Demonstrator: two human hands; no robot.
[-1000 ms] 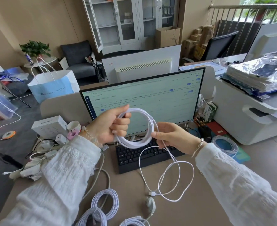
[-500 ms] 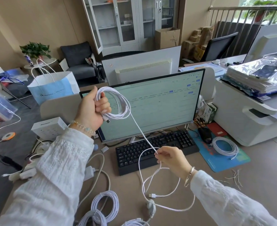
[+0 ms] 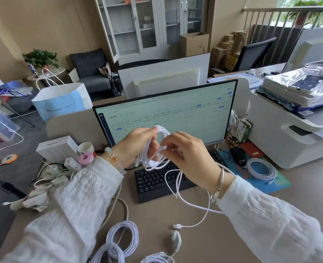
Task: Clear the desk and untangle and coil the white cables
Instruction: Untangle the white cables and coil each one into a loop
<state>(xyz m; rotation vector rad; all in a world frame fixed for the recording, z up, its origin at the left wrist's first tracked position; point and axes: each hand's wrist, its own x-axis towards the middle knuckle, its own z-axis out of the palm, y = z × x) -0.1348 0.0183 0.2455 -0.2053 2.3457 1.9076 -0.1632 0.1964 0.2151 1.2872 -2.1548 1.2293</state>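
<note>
At the centre of the frame, in front of the monitor (image 3: pixel 168 114), both hands meet on a white cable (image 3: pixel 155 149) that is partly wound into a coil of several thin, glossy loops. The left hand (image 3: pixel 136 147) grips the coil from the left, the loops running through its curled fingers. The right hand (image 3: pixel 187 158) is seen from the back, its thumb and fingers pinching a strand at the right edge of the coil. The hands and coil are slightly blurred.

Below the coil the unwound part of the same cable hangs in loose curves over the black keyboard (image 3: pixel 156 181) and passes under the right wrist, then trails down onto the brown desk (image 3: pixel 299 192), ending in a small white USB plug (image 3: pixel 176 226) in the lower middle of the frame. Just below the plug lies a whitish connector (image 3: pixel 176 240) on a thicker cord.

At the bottom edge, left of centre, finished coiled cables (image 3: pixel 121 238) lie flat on the desk, two bundles overlapping, and a third bundle (image 3: pixel 155 259) is cut off by the frame. Another coil (image 3: pixel 261 168) sits on the blue mouse mat (image 3: pixel 276 184) at right, near the black mouse (image 3: pixel 237 155). At left, a tangle of adapters and cords (image 3: pixel 50 179) rests beside a white box (image 3: pixel 57 147). A white printer (image 3: pixel 289 133) stands at far right.
</note>
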